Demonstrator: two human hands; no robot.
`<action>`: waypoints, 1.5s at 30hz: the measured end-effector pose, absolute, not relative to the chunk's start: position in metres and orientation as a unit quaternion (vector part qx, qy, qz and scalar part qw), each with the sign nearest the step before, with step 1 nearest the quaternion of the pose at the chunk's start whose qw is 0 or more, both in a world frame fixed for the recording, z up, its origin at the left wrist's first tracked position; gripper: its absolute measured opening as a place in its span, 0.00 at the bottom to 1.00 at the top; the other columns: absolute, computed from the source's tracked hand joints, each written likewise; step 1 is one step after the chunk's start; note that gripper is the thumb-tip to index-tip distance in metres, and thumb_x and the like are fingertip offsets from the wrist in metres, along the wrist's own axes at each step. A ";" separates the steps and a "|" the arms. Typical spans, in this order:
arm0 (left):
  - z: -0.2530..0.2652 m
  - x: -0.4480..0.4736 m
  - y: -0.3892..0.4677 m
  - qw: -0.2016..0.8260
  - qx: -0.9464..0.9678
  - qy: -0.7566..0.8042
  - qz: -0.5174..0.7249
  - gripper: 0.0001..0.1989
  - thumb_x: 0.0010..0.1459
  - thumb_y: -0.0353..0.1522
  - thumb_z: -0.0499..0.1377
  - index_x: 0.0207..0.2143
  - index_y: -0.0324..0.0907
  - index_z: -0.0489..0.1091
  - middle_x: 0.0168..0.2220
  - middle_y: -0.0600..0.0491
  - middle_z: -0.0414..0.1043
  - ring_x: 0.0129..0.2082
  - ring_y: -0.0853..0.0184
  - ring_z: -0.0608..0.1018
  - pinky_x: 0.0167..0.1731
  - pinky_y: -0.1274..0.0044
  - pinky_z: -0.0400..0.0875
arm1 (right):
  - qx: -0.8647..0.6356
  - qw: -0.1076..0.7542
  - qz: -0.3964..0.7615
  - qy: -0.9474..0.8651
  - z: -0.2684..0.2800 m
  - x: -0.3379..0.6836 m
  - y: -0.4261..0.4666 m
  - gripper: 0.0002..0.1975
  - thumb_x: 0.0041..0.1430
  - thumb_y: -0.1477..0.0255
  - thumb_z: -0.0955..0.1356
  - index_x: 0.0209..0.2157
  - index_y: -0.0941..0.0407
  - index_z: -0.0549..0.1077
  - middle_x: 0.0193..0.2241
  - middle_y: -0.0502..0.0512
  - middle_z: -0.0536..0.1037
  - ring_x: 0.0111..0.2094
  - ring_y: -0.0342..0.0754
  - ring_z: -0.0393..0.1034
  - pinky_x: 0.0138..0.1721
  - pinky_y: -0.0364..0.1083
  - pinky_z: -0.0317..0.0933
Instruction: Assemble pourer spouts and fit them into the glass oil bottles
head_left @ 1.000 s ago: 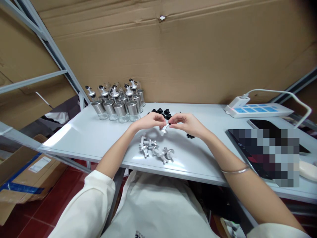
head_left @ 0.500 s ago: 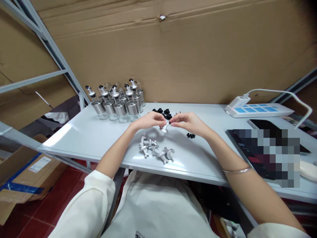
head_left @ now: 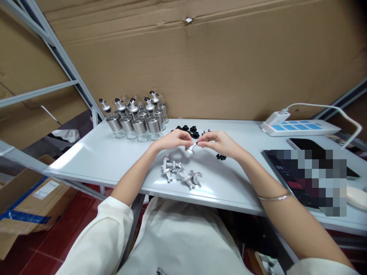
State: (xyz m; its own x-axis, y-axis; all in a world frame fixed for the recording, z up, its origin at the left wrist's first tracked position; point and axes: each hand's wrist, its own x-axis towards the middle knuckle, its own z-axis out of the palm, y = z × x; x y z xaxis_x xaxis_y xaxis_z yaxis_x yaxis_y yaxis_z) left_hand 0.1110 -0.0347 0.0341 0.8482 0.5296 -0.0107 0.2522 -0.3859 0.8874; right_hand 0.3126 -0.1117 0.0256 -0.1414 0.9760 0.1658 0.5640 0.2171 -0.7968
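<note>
My left hand (head_left: 178,139) pinches a silver pour spout (head_left: 190,149) just above the table. From the other side my right hand (head_left: 216,142) closes its thumb and fingers on a small black cap (head_left: 196,143) at the spout's tip; the fingers partly hide it. Several more silver pour spouts (head_left: 181,173) lie in a loose pile nearer to me. Behind my hands are black stoppers (head_left: 194,132), partly covered by the fingers. A small cluster of black caps (head_left: 220,157) rests below my right hand.
Glass and steel oil bottles (head_left: 139,126), several with spouts fitted, stand at the back left of the white table (head_left: 94,160). On the right are a power strip (head_left: 304,127) with a white cable, a phone (head_left: 304,145) and a partly blurred screen device (head_left: 282,175). Cardboard (head_left: 229,57) rises behind.
Hardly anything differs. Both hands stay together at the spout, and the right fingers have shifted very slightly at its tip.
</note>
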 end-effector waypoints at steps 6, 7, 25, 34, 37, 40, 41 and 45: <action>0.028 0.114 -0.032 0.520 0.811 0.225 0.147 0.11 0.52 0.37 0.62 0.31 0.36 0.74 0.26 0.54 0.74 0.29 0.71 0.74 0.36 0.76 0.67 | -0.546 0.362 0.296 -0.695 0.024 0.316 -0.110 0.12 0.46 0.61 0.71 0.26 0.54 0.80 0.25 0.54 0.81 0.30 0.50 0.73 0.37 0.50 0.65; 0.027 0.114 -0.032 0.521 0.809 0.225 0.151 0.11 0.52 0.37 0.62 0.31 0.36 0.74 0.27 0.54 0.74 0.29 0.71 0.74 0.36 0.76 0.67 | -0.544 0.368 0.299 -0.692 0.023 0.317 -0.110 0.12 0.45 0.60 0.72 0.25 0.54 0.80 0.25 0.54 0.81 0.30 0.50 0.73 0.36 0.50 0.66; 0.029 0.118 -0.035 0.495 0.818 0.222 0.189 0.11 0.51 0.36 0.63 0.30 0.35 0.74 0.26 0.55 0.72 0.28 0.72 0.70 0.33 0.77 0.65 | -0.521 0.393 0.314 -0.689 0.017 0.312 -0.108 0.10 0.42 0.61 0.74 0.23 0.54 0.80 0.25 0.54 0.80 0.29 0.50 0.73 0.37 0.51 0.66; 0.030 0.117 -0.031 0.510 0.802 0.225 0.214 0.13 0.51 0.38 0.63 0.30 0.36 0.75 0.28 0.53 0.75 0.30 0.71 0.73 0.36 0.77 0.65 | -0.519 0.390 0.357 -0.673 0.017 0.309 -0.110 0.15 0.45 0.59 0.73 0.30 0.56 0.79 0.28 0.55 0.82 0.33 0.52 0.75 0.42 0.52 0.66; 0.033 0.116 -0.033 0.515 0.799 0.229 0.209 0.11 0.51 0.37 0.63 0.31 0.36 0.75 0.28 0.53 0.75 0.30 0.72 0.73 0.36 0.77 0.66 | -0.514 0.384 0.379 -0.667 0.020 0.311 -0.111 0.18 0.45 0.56 0.73 0.30 0.56 0.76 0.29 0.55 0.81 0.33 0.50 0.74 0.41 0.51 0.66; 0.034 0.115 -0.033 0.522 0.795 0.233 0.205 0.12 0.52 0.37 0.63 0.33 0.35 0.75 0.30 0.52 0.76 0.30 0.72 0.73 0.36 0.76 0.66 | -0.509 0.385 0.380 -0.669 0.023 0.312 -0.112 0.20 0.45 0.53 0.73 0.30 0.55 0.73 0.28 0.54 0.79 0.32 0.49 0.73 0.40 0.50 0.64; 0.033 0.115 -0.033 0.527 0.792 0.233 0.200 0.13 0.52 0.37 0.63 0.34 0.35 0.75 0.30 0.52 0.76 0.30 0.72 0.73 0.37 0.76 0.66 | -0.507 0.387 0.378 -0.671 0.023 0.312 -0.112 0.20 0.45 0.53 0.73 0.30 0.55 0.73 0.27 0.53 0.78 0.32 0.49 0.72 0.40 0.50 0.64; 0.031 0.114 -0.032 0.535 0.794 0.233 0.170 0.14 0.51 0.38 0.64 0.35 0.35 0.75 0.30 0.52 0.76 0.32 0.70 0.74 0.39 0.75 0.67 | -0.507 0.396 0.370 -0.670 0.022 0.314 -0.110 0.22 0.46 0.50 0.72 0.29 0.55 0.72 0.27 0.54 0.78 0.33 0.49 0.72 0.40 0.49 0.63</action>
State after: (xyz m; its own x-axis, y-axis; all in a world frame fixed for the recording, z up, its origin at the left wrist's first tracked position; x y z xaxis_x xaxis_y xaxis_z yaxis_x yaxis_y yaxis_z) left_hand 0.1145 -0.0318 0.0310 0.8339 0.5516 0.0204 0.1882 -0.3188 0.9289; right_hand 0.3144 -0.1101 0.0215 -0.1711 0.9730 0.1551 0.3859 0.2110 -0.8981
